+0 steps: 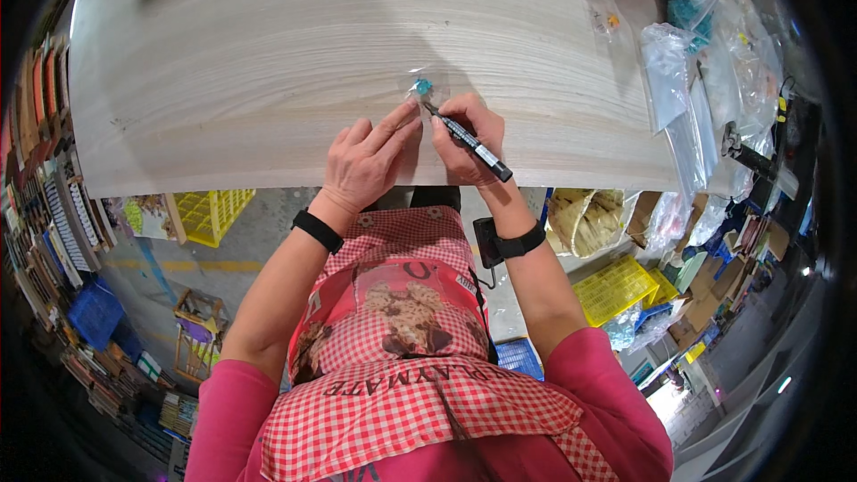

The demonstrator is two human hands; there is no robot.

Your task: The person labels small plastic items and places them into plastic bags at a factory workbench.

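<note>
Near the table's front edge, the left hand presses its fingertips on a small bag; the right hand, fingers closed, grips a marker.

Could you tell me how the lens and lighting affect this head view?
Head view: fisheye bends the wooden table edge into an arc; corners vignette black. Even light, soft shadows under the left hand and right hand. Clear bags catch glare; the marker stays sharp.

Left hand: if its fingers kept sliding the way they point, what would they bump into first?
The left hand would probably first meet the small clear plastic bag holding a blue bead, which its fingertips seem almost to touch already.
</note>
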